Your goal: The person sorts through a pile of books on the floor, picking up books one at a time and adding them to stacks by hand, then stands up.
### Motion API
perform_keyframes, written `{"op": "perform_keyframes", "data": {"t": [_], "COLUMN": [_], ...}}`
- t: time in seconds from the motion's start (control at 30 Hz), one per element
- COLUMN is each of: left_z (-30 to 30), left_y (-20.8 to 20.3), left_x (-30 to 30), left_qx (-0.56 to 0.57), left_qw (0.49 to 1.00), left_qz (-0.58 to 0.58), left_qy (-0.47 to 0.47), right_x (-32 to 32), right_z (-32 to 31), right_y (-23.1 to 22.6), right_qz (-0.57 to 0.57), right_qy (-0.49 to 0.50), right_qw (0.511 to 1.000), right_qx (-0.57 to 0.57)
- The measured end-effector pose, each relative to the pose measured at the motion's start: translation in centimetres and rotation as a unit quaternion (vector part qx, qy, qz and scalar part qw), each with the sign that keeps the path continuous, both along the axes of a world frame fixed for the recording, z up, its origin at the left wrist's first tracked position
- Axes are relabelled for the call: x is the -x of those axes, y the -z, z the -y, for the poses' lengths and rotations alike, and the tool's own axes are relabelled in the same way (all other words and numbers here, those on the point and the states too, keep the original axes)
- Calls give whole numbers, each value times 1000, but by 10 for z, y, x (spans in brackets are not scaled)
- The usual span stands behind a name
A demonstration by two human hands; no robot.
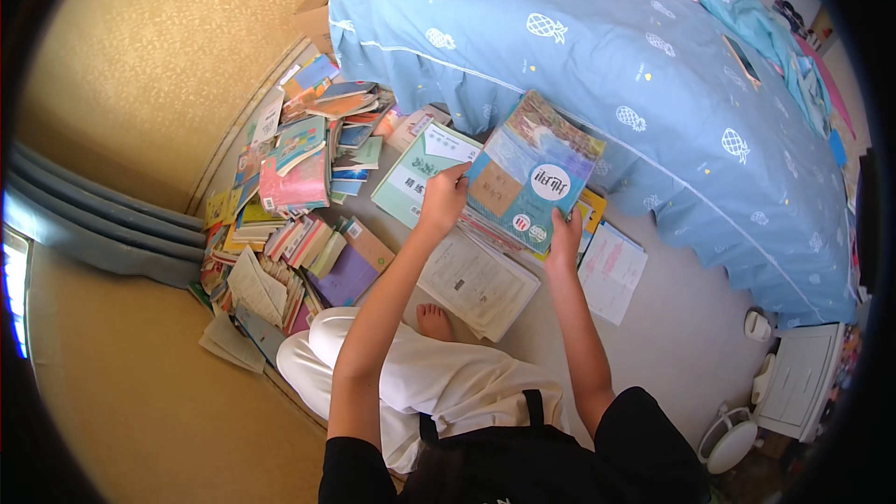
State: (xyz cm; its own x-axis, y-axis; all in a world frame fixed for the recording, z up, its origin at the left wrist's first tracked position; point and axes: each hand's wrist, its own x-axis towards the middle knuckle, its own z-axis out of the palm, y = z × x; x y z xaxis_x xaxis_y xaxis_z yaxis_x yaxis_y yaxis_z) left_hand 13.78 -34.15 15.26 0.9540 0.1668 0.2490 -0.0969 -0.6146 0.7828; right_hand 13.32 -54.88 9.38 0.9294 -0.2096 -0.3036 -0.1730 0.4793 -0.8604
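The person sits on the pale grey floor (672,336) beside a bed covered in a light blue sheet printed with small white pineapples (597,47), one bare foot (434,320) poking out from white trousers. Both hands are closed on a thin blue-green paperback book with a round white badge on its cover (534,171): the left hand (443,198) grips its left edge, the right hand (564,233) pinches its lower right corner, and the book is held tilted above the floor, just in front of the bed's hanging edge. Under it lie an open white booklet of printed pages (476,282), a green-and-white workbook (415,173) and a loose white sheet (611,271). To the left, a sprawling heap of colourful books and papers (289,196) spreads along a yellowish textured wall (168,56). At the far right stands a small white cabinet (798,378), with a white round fan (730,439) on the floor just beside it.
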Motion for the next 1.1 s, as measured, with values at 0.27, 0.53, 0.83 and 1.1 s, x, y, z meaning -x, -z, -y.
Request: {"op": "perform_keyframes", "data": {"t": [0.27, 0.53, 0.83, 1.1], "left_z": [11, 1, 4, -1], "left_y": [-12, 0, 12, 19], "left_x": [4, 4, 7, 7], "left_qx": [-155, -214, -102, -81], "left_qw": [988, 976, 995, 996], "left_qz": [-12, -24, -2, -26], "left_qy": [-8, -32, -16, -13], "right_x": [-5, -20, -14, -8], "right_z": [11, 36, 21, 28], "right_y": [-9, -8, -11, -45], "right_qz": [-15, 52, 33, -37], "right_qy": [-74, -133, -122, -219], "right_qw": [996, 947, 973, 913], "right_qx": [36, 286, 192, 343]}}
